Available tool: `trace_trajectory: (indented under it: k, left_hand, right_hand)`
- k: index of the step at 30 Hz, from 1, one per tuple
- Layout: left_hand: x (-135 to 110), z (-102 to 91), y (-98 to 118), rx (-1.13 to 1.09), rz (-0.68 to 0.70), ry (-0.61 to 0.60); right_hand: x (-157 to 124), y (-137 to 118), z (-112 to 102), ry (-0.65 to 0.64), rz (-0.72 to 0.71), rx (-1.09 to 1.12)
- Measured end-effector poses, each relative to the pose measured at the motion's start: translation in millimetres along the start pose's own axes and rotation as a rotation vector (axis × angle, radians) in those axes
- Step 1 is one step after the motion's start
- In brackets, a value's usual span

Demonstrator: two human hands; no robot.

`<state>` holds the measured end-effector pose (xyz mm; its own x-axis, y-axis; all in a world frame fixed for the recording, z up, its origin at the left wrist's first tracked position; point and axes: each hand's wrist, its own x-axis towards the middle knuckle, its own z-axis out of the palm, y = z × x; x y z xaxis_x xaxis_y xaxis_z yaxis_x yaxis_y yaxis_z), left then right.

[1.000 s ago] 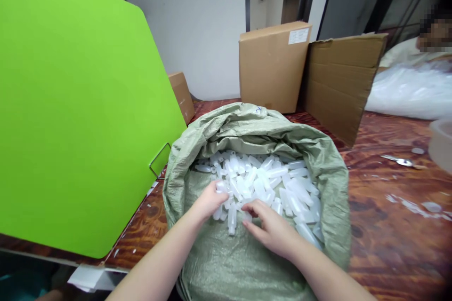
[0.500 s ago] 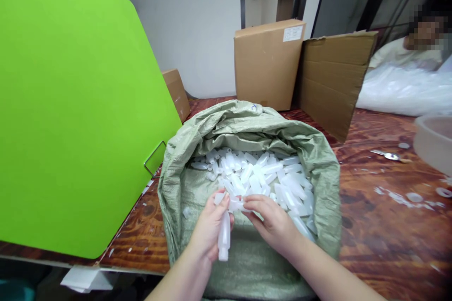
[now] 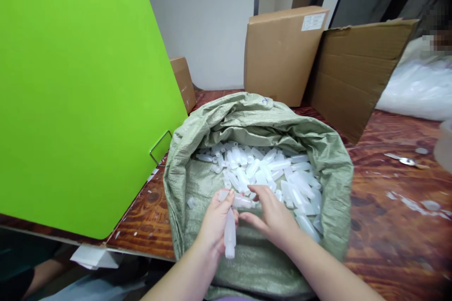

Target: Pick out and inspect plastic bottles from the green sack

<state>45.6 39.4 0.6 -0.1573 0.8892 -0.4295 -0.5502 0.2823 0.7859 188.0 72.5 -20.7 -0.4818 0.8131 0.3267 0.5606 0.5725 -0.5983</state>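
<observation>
Two translucent white plastic bottles are gripped in my left hand [image 3: 217, 221]. One bottle [image 3: 230, 236] hangs neck down below the fingers, and the other bottle [image 3: 243, 201] sticks out to the right from under the thumb. My right hand [image 3: 273, 216] is just beside that second bottle's end, thumb and fingers apart, holding nothing that I can see. Both hands are over the mouth of a green woven sack [image 3: 197, 193] with its rim rolled down. Inside it lies a heap of similar small bottles [image 3: 261, 169], mostly toward the back and right.
A large bright green board [image 3: 84, 99] stands at the left, beside a wire handle [image 3: 160, 148]. Behind the sack are a cardboard box [image 3: 282, 56] and an upright cardboard flap [image 3: 360, 75]. On the wooden table [image 3: 388, 235] are a key-like metal item [image 3: 406, 161] and white scraps. Someone sits at far right.
My right hand's fingers have spread and drawn slightly off the bottle in my left hand. The whole view has shifted, so the sack appears a little farther right.
</observation>
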Motion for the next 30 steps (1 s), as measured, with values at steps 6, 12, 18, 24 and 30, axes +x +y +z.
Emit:
trace_trajectory:
  k: [6, 12, 18, 24, 30]
  left_hand:
    - [2.8, 4.4, 0.3, -0.022, 0.015, 0.008]
    - [7.1, 3.9, -1.6, -0.046, -0.002, 0.023]
    - [8.1, 1.8, -2.5, -0.071, -0.003, 0.044]
    - [7.2, 1.5, -8.5, -0.092, 0.038, 0.088]
    - [9.9, 8.9, -3.0, -0.133, 0.131, 0.102]
  right_hand:
    - [-1.0, 2.6, -2.1, -0.056, 0.113, 0.058]
    - [1.8, 3.6, -2.8, -0.067, 0.139, 0.024]
    - [-0.3, -1.0, 2.5, -0.049, -0.020, 0.135]
    - [2.6, -8.0, 18.1, -0.102, 0.290, 0.339]
    - [6.2, -3.2, 13.7, 0.014, 0.227, 0.444]
